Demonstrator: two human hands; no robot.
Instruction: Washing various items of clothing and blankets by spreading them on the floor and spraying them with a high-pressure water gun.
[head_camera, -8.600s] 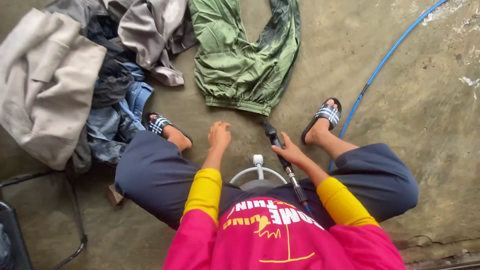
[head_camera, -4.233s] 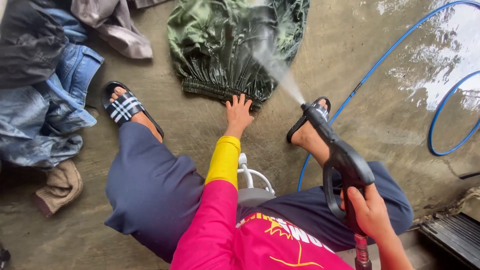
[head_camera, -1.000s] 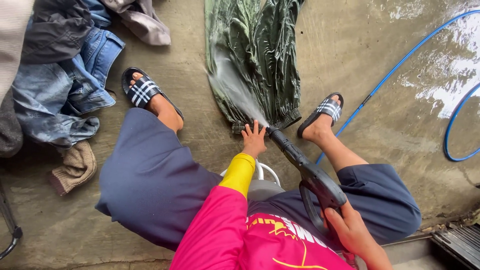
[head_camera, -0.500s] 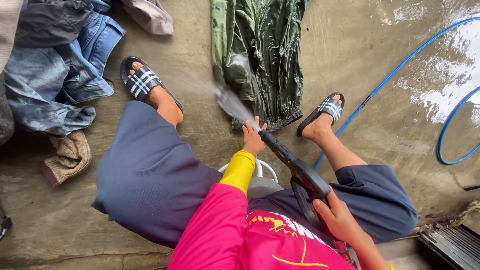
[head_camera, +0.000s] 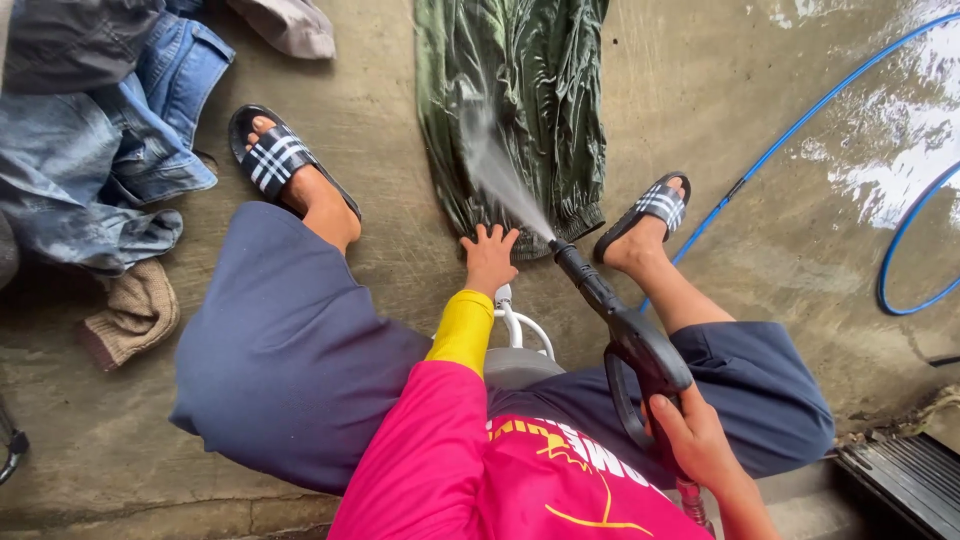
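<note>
At centre frame, the left hand (head_camera: 488, 262), fingers spread, pins the hem of wet green satin trousers (head_camera: 520, 110). The right hand (head_camera: 695, 440), lower right, grips a black pressure-washer spray gun (head_camera: 620, 330), apparently squeezing its trigger as water hits the fabric.

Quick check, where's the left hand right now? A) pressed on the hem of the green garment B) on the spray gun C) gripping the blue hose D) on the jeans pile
A: the left hand lies flat on the hem of the green garment, while the right hand holds the spray gun.
</note>
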